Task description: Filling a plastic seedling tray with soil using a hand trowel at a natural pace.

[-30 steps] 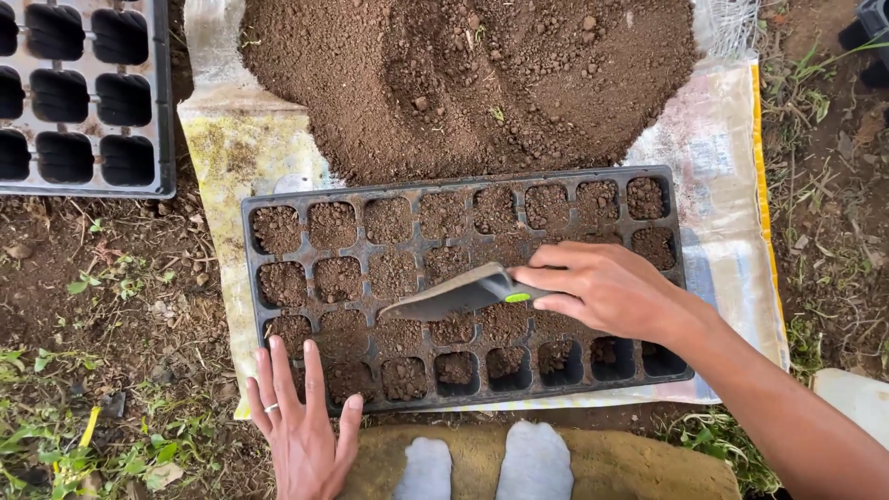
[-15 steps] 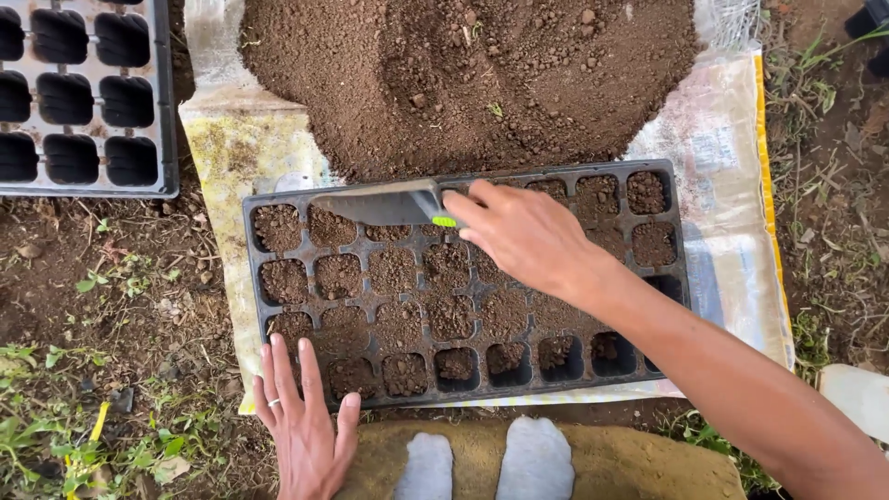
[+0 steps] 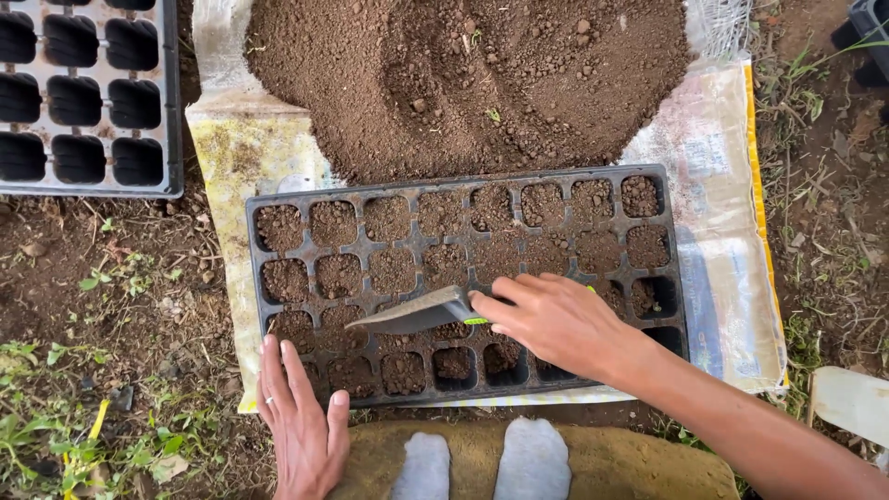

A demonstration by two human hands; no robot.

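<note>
Since half a second ago, right hand (image 3: pixel 560 324), gripping the grey trowel (image 3: pixel 417 312), has dropped from the seed tray's (image 3: pixel 648 165) far edge to its near rows. Left hand (image 3: pixel 301 417), fingers spread, braces the near-left corner. Risk: a steep blade would likely gouge soil from filled cells.

Left hand (image 3: pixel 301 433) flat, fingers spread; right hand (image 3: pixel 554 321) fingers curled, gripping.

Likely an outdoor garden nursery: bare ground (image 3: pixel 139 278), grass (image 3: pixel 56 435), soil heap (image 3: pixel 463 83), seedling trays (image 3: pixel 463 287)
</note>
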